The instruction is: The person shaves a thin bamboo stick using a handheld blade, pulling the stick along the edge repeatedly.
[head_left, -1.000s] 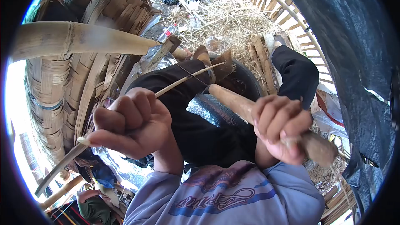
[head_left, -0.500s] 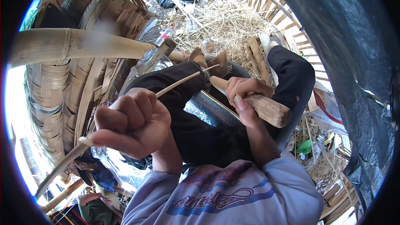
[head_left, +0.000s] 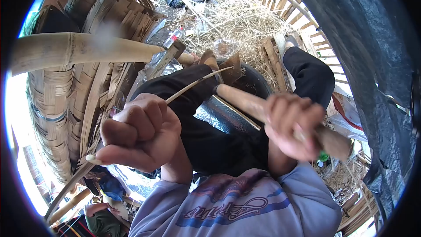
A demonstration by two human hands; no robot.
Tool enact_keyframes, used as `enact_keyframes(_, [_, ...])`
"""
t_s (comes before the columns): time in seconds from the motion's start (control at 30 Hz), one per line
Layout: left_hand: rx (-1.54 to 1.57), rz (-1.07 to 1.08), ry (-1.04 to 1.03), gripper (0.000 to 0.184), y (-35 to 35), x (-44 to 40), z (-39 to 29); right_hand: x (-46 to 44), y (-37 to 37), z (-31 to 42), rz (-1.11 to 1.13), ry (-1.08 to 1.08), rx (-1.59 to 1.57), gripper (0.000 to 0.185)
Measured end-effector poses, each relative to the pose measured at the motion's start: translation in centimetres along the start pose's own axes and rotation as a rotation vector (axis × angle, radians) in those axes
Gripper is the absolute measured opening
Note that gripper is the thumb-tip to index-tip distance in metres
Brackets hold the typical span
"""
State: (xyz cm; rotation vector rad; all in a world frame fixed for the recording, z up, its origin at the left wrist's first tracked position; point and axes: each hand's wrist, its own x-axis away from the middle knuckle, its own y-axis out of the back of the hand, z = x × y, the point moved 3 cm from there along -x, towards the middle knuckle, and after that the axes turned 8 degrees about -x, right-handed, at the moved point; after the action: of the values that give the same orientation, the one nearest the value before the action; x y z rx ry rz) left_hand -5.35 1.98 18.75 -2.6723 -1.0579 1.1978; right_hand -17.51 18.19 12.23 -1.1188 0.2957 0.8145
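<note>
My left hand [head_left: 138, 134] is closed around a thin pale bamboo strip [head_left: 190, 87], which comes out on both sides of the fist. Its far end lies over my knee, and the other end bends down to the lower left. My right hand [head_left: 294, 125], a little blurred, grips the thick wooden handle [head_left: 241, 100] of a tool. The handle's narrow end meets the strip's far part near my knee; the blade there is too small to make out clearly. A brown flat piece [head_left: 231, 68] stands just beyond the strip.
Woven bamboo baskets [head_left: 52, 118] stand at the left, under a thick bamboo pole [head_left: 87, 48]. Straw [head_left: 245, 22] covers the ground ahead. A dark plastic sheet [head_left: 359, 39] hangs at the right. At the lower left, part of another person [head_left: 103, 221] shows.
Since half a second ago, my right hand has drawn the handle back, right and towards me, much as it was a second ago. My left hand has barely moved; the strip's near end bends more.
</note>
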Motion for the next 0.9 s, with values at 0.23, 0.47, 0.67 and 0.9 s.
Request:
enact_keyframes(0.23, [-0.089,-0.264,0.032,0.045,0.2,-0.4,-0.2,1.8,0.1,-3.6,-0.091,-0.114,0.284,0.024])
enact_keyframes(0.47, [-0.186,-0.335,0.035,0.045,0.2,-0.5,-0.1,0.8,-1.9,-0.3,0.016,0.027,0.032,0.016])
enact_keyframes(0.67, [-0.174,-0.375,0.042,0.046,0.5,-0.6,-0.2,0.6,-1.9,-1.4,-0.090,-0.043,0.185,0.018])
enact_keyframes(0.9, [-0.169,-0.327,0.021,0.046,0.3,-0.3,-0.2,2.3,0.7,-4.9,-0.011,-0.232,0.314,0.013])
